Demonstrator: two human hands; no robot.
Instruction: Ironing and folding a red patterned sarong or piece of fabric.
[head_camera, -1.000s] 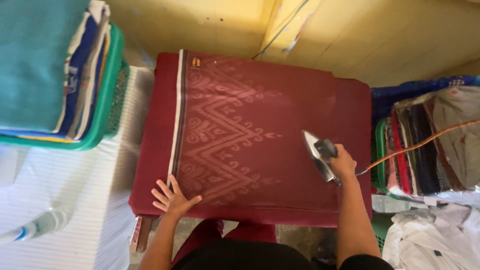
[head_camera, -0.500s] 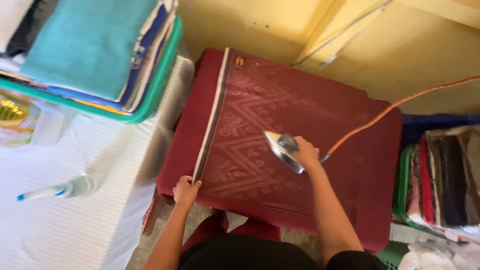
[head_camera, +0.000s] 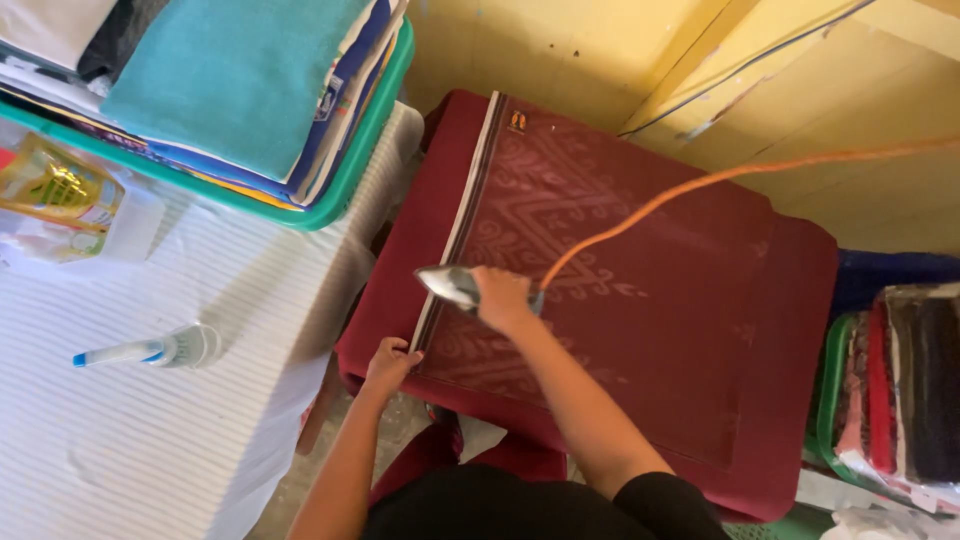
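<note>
A dark red patterned cloth (head_camera: 640, 250) with a pale striped border lies flat on a red-covered ironing surface. My right hand (head_camera: 502, 298) grips the handle of a silver iron (head_camera: 450, 286), whose tip rests on the border stripe near the cloth's left side. An orange cord (head_camera: 720, 175) runs from the iron up to the right. At the near left corner, my left hand (head_camera: 392, 363) pinches the cloth's edge, fingers curled over it.
A white striped table (head_camera: 150, 420) stands at the left with a spray bottle (head_camera: 160, 348) and a yellowish bottle (head_camera: 55, 195). A green basket (head_camera: 330, 195) of folded clothes sits on it. Another basket of folded fabrics (head_camera: 900, 390) is at the right. A yellow wall lies beyond.
My right hand has slid the iron from the cloth's right side across to the left border. My left hand went from lying flat on the cloth to gripping its near left edge.
</note>
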